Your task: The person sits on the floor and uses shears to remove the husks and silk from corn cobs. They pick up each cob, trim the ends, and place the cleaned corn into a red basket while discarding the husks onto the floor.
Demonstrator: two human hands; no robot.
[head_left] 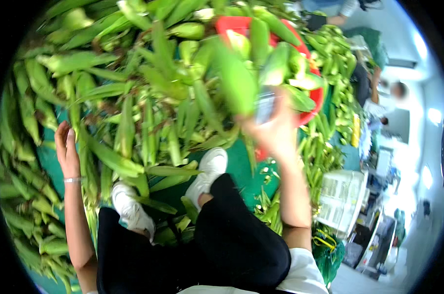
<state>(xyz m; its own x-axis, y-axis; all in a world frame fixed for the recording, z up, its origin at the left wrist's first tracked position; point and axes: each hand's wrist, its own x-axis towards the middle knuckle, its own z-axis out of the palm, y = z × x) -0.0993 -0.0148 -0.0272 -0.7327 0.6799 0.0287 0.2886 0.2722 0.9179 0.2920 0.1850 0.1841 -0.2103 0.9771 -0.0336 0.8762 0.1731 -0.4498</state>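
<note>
My left hand (pixel 66 144) is open at the left, its fingers loosely bent beside ears of corn in green husks (pixel 126 127). My right hand (pixel 273 127), blurred by motion, is closed on a green ear of corn (pixel 234 78) and a grey-blue object (pixel 265 104) that I cannot make out clearly. It is over the near edge of a red plastic basket (pixel 316 98), which holds more green ears. My white shoes (pixel 209 166) rest among the corn on a green floor (pixel 249 181).
Corn ears lie piled thickly to the left, ahead and along the right. A white slatted crate (pixel 340 201), a green net sack (pixel 327 259) and metal equipment (pixel 379 240) are at the right. Several other people (pixel 371 88) are at the upper right among more corn.
</note>
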